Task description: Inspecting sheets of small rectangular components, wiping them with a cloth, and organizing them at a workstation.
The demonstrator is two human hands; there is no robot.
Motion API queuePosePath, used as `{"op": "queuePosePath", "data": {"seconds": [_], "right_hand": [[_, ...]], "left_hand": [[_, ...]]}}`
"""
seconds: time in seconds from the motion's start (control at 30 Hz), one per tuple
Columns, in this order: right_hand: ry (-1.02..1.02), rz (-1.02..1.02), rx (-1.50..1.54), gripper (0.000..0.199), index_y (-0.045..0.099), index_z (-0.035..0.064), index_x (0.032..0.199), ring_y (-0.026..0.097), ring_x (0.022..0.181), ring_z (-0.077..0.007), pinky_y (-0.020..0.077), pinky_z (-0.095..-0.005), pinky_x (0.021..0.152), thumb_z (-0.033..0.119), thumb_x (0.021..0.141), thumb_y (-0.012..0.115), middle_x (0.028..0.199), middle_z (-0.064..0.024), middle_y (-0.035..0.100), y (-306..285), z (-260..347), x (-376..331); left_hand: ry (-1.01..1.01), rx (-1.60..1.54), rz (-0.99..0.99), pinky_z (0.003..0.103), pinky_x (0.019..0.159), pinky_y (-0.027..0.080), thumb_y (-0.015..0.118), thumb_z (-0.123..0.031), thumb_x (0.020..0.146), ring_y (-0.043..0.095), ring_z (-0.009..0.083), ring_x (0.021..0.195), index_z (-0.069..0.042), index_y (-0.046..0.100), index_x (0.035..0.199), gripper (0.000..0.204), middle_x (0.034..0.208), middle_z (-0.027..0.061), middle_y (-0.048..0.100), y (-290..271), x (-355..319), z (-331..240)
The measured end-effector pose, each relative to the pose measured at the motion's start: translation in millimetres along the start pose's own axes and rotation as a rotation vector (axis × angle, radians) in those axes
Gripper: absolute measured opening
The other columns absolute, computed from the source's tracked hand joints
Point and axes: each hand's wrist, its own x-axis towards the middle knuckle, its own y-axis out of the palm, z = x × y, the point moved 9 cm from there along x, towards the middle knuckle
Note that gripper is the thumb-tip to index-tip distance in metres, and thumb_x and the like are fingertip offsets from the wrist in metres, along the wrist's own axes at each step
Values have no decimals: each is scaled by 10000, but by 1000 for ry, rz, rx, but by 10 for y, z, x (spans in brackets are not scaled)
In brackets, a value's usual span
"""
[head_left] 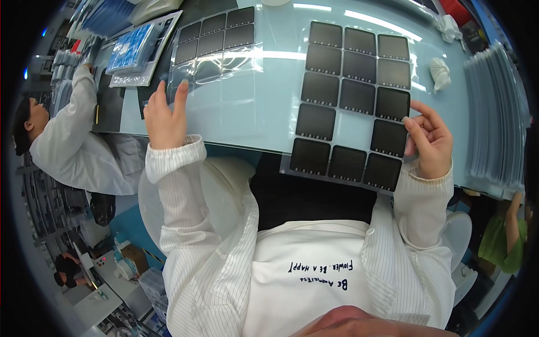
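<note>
My right hand [429,140] pinches the right edge of a clear sheet [359,126] that carries several dark square panels in rows; the sheet's near edge hangs over the table's front. My left hand [165,115] rests flat with fingers spread on the near-left corner of a second clear sheet [224,73], which lies on the pale blue table [269,118] and holds several dark squares at its far end. Both my sleeves are white with thin stripes.
A tall stack of clear sheets [497,112] stands on the right. Two crumpled white cloths [441,73] lie at the far right. A tray of blue parts [135,48] sits far left. A person in a white coat [73,140] works at the left.
</note>
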Motion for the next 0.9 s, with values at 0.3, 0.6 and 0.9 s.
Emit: {"op": "queuePosePath", "data": {"seconds": [0.3, 0.6, 0.9], "right_hand": [[-122, -105, -187, 397, 521, -8, 1222, 464, 538, -24, 347, -152, 473, 212, 902, 604, 816, -31, 609, -291, 19, -107], [-271, -191, -196, 409, 536, -28, 1202, 479, 518, -28, 363, -141, 485, 236, 898, 606, 835, -65, 632, -613, 551, -299], [-597, 353, -543, 446, 572, -30, 1143, 519, 597, -75, 402, -162, 526, 214, 794, 705, 836, -73, 609, 835, 1373, -363]], "left_hand": [[0, 147, -41, 420, 904, 419, 695, -580, 698, 528, 363, 1023, 66, 447, 1280, 904, 1093, 247, 553, 282, 434, -274], [-303, -1096, 192, 157, 475, 325, 707, -45, 763, 469, 28, 581, 33, 556, 1148, 421, 737, -28, 573, 386, 386, 262], [-315, -1176, 359, 192, 382, 309, 663, -214, 845, 461, 33, 465, -24, 610, 811, 200, 631, -10, 547, -145, -191, -77]]}}
